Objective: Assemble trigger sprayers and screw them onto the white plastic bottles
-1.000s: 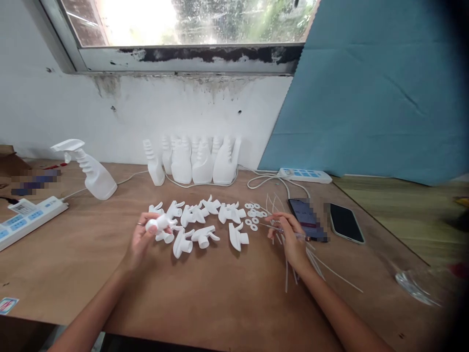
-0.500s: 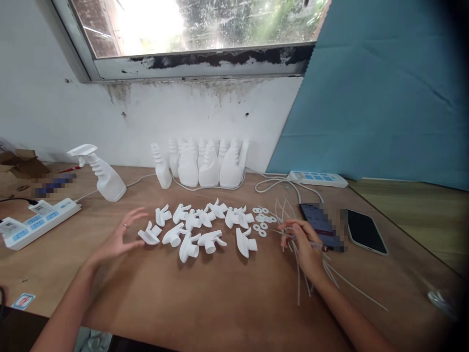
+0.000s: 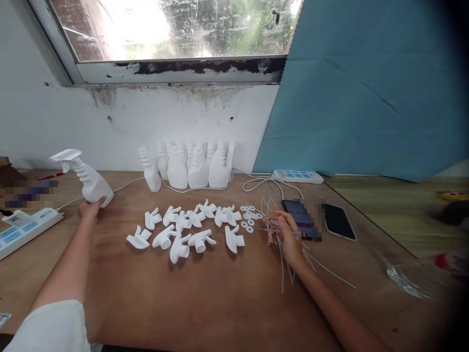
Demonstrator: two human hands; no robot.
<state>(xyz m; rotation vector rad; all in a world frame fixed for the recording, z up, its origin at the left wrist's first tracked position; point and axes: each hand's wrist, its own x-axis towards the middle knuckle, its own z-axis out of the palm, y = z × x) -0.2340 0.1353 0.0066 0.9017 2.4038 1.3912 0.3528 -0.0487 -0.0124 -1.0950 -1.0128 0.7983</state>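
Note:
At the left, a white spray bottle with its trigger head fitted stands tilted in view. My left hand is closed round its lower end, with part of the fingers hidden by the bottle. My right hand pinches a thin pointed tool over a spread of thin clear tubes. Just left of that hand lie several small white ring washers. Loose white trigger spray heads are scattered across the middle of the table.
Several white bottles without heads stand along the wall. Power strips lie at left and back right, with cables behind. Two phones, one partly blurred and one dark, lie near a clear plastic bottle.
My left hand has moved left and back from beside the spray heads to the spray bottle and closed on it. My right hand keeps its pinch. The view has turned to the right.

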